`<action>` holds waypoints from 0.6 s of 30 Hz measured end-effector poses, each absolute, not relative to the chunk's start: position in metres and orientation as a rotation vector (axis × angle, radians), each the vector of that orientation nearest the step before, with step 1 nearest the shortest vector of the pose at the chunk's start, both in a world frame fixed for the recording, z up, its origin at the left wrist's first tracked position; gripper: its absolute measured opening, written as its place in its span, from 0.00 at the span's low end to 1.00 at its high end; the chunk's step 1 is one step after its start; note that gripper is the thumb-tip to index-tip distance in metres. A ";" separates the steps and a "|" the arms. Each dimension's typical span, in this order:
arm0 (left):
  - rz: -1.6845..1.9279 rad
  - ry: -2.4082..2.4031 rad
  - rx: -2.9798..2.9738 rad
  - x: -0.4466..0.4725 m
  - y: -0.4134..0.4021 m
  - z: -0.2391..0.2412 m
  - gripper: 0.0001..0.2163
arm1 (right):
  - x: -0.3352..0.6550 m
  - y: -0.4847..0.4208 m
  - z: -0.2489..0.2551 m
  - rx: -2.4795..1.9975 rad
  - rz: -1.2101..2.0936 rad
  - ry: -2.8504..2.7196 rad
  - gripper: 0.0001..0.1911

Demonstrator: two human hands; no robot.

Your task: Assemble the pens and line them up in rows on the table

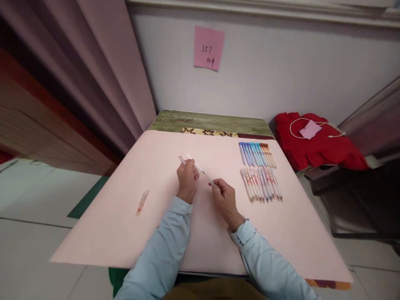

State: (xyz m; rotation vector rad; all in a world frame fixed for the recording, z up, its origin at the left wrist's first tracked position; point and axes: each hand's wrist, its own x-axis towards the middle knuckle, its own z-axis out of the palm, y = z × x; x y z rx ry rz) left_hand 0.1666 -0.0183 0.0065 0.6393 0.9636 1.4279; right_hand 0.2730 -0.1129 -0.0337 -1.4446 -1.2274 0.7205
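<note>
My left hand (187, 180) is closed around a short pen part (181, 159) whose clear tip sticks out above my fist. My right hand (224, 197) pinches the lower end of a thin white pen refill (199, 167), which slants up and to the left toward my left hand. Both hands hover over the middle of the pink table cover (131, 233). A pink pen barrel (142, 202) lies alone on the cover to the left of my hands.
Two neat rows of pens lie at the right: blue and orange ones (256, 154) behind, pink patterned ones (261, 184) in front. A red cloth (318, 146) with a white cable sits on a seat at the right. A pink note (208, 48) hangs on the wall.
</note>
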 end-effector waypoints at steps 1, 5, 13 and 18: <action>1.430 0.962 0.640 0.167 -0.018 0.006 0.14 | 0.273 -0.113 -0.034 -1.448 0.718 -1.233 0.11; 1.424 0.955 0.641 0.167 -0.019 0.006 0.15 | 0.273 -0.112 -0.033 -1.447 0.712 -1.246 0.11; 1.378 0.950 0.669 0.171 -0.022 0.005 0.14 | 0.272 -0.113 -0.035 -1.429 0.734 -1.233 0.11; 1.350 0.949 0.770 0.174 -0.027 0.003 0.13 | 0.272 -0.111 -0.039 -1.411 0.754 -1.199 0.10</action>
